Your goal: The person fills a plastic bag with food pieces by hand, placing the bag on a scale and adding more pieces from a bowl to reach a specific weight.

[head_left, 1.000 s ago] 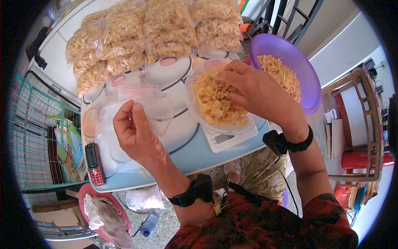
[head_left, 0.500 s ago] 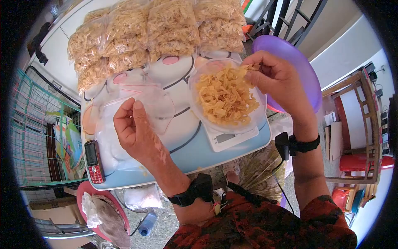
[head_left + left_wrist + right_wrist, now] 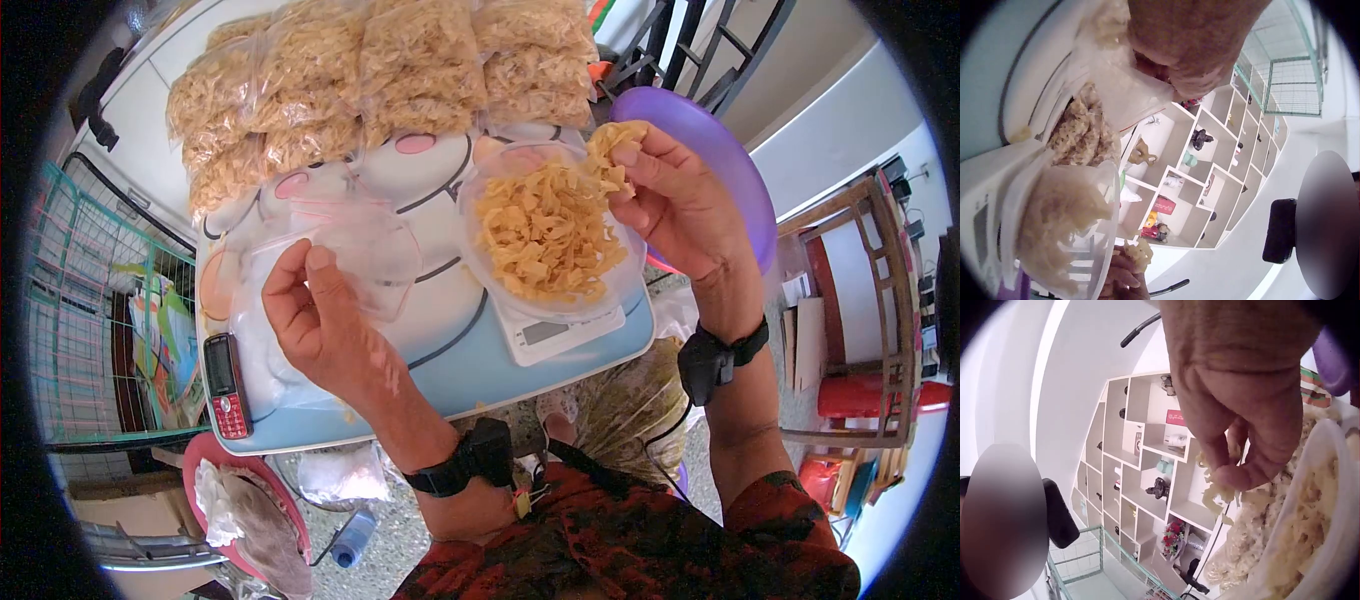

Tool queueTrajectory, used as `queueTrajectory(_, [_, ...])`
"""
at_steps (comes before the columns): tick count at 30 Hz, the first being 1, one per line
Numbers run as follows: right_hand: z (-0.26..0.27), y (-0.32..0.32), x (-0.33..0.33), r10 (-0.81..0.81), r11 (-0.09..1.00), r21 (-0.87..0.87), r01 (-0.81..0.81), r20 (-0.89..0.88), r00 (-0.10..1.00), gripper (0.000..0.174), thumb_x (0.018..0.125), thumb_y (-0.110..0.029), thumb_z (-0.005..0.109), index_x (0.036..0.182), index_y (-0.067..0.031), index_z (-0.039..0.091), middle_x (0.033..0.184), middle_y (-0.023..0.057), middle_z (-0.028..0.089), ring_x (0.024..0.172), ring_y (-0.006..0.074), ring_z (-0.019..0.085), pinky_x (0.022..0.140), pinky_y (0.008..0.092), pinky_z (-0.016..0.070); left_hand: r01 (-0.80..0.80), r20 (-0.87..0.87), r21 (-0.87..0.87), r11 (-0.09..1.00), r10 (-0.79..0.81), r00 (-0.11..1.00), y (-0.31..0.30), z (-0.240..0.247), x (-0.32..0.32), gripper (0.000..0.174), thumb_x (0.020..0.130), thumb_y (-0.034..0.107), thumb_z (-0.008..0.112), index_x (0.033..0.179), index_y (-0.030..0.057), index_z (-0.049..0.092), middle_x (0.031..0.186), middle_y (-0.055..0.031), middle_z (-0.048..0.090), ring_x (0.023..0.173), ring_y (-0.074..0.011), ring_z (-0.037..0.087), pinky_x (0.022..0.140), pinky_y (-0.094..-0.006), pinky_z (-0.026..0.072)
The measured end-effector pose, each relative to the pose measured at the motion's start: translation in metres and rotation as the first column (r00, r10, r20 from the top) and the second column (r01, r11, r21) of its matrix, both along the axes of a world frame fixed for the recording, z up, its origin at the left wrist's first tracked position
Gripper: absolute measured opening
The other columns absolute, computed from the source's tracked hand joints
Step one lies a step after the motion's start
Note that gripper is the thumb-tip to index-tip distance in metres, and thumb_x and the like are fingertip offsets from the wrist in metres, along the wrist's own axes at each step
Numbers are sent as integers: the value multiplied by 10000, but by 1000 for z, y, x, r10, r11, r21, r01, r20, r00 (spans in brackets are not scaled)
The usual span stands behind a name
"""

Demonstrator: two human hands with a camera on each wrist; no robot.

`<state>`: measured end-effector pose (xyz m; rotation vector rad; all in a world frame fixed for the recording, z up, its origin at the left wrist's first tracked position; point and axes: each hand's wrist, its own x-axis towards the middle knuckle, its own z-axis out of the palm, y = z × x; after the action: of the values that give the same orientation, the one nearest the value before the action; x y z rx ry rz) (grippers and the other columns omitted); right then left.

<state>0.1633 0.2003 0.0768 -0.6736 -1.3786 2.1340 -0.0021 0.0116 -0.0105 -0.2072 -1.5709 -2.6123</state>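
Across the worktop (image 3: 480,381) in front of you, filled bags (image 3: 300,70) of pale dried strips stand stacked along the far side. The purple basin (image 3: 743,190) sits off to your right, its inside hidden by your wrist and hand. Nearer the middle, the tub (image 3: 468,242) rests on the scale (image 3: 595,323), heaped with strips (image 3: 548,240); the display is too small to read. To the left, a clear bag (image 3: 372,235) hangs from your left hand (image 3: 322,312), whose grip appears to be together on its edge. Smallest of all is the clump (image 3: 612,152) in your right hand (image 3: 692,205): that grip is clamped on it, thumb against fingers, just above the tub's right rim.

You seem to be weighing out a portion, trimming it by the pinch. The next move probably calls for a look at the display, then letting the clump go into tub or basin as the weight asks, before you open the clear bag for filling.
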Motion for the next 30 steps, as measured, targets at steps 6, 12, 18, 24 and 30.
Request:
queueTrajectory(6, [-23, 5, -5, -163, 466, 838, -284, 397, 903, 116, 895, -84, 604, 993, -25, 587, 859, 32, 635, 704, 114, 593, 618, 224, 465, -22, -54, -8, 1000, 22, 998, 4, 1, 0, 176, 893, 109, 652, 1037, 20, 605, 783, 17, 542, 618, -40, 451, 505, -174, 359])
queueTrajectory(12, [-24, -8, -13, -243, 145, 899, -414, 438, 866, 200, 825, -126, 646, 990, -24, 597, 852, 101, 623, 730, 248, 595, 679, 328, 474, 32, -39, 3, 999, -32, 999, 0, 0, 1, 188, 894, 104, 651, 1047, 10, 597, 793, 10, 545, 641, -44, 454, 517, -174, 355])
queueTrajectory(18, [-10, -24, -6, -174, 92, 890, -447, 456, 873, 351, 841, -260, 628, 1090, -18, 581, 1006, 210, 601, 948, 378, 600, 810, 444, 496, 30, -50, -1, 1000, -30, 998, 1, -3, -2, 192, 896, 96, 645, 1054, 3, 589, 795, 4, 551, 613, -49, 449, 488, -184, 347])
queueTrajectory(24, [-8, -41, -8, -299, -30, 868, -496, 466, 833, 470, 754, -256, 732, 1152, -72, 564, 1136, 141, 564, 967, 338, 595, 783, 417, 493, 32, -47, -9, 999, -32, 998, 1, 0, 0, 188, 893, 98, 649, 1044, 4, 589, 780, 5, 548, 607, -50, 452, 483, -184, 349])
queueTrajectory(30, [-18, -42, -12, -305, -17, 877, -480, 453, 838, 315, 779, -180, 689, 1056, -65, 590, 1099, 127, 568, 924, 335, 599, 760, 395, 499, 37, -40, 17, 999, -37, 999, 1, 1, 0, 192, 892, 108, 653, 1043, 5, 592, 783, 10, 546, 617, -47, 453, 490, -182, 350])
